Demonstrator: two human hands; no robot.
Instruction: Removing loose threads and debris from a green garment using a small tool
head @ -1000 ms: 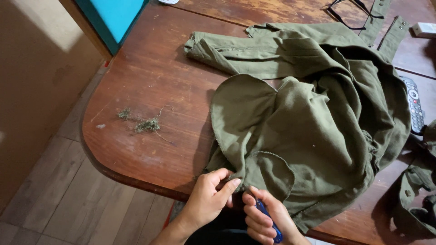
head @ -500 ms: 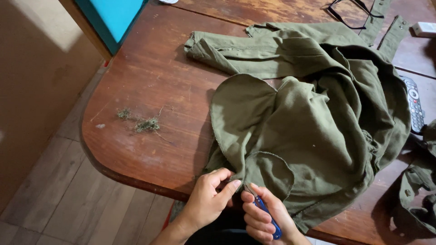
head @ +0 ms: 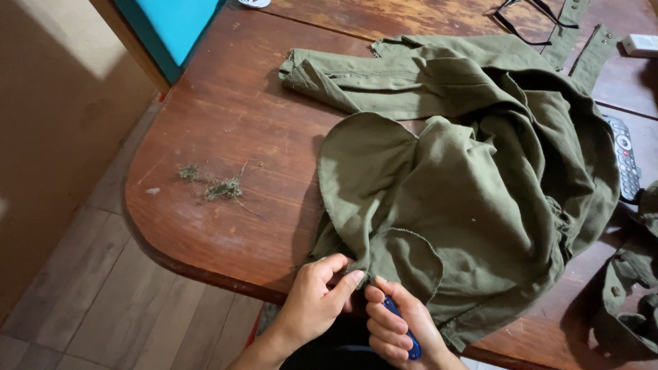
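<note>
Both hands sit at the bottom centre of the frame, side by side and nearly touching: the left hand point(head: 312, 305) pinches the frayed near edge of the olive green garment point(head: 473, 199) between thumb and fingers, while the right hand point(head: 397, 322) is closed round a small blue tool point(head: 404, 329) whose tip meets the same edge. That garment lies crumpled across the right half of the reddish wooden table point(head: 226, 123), one sleeve stretched toward the upper centre. Loose green thread scraps point(head: 218, 186) lie at centre left, a remote control point(head: 625, 159) at the right edge, and black glasses point(head: 524, 17) at the top.
</note>
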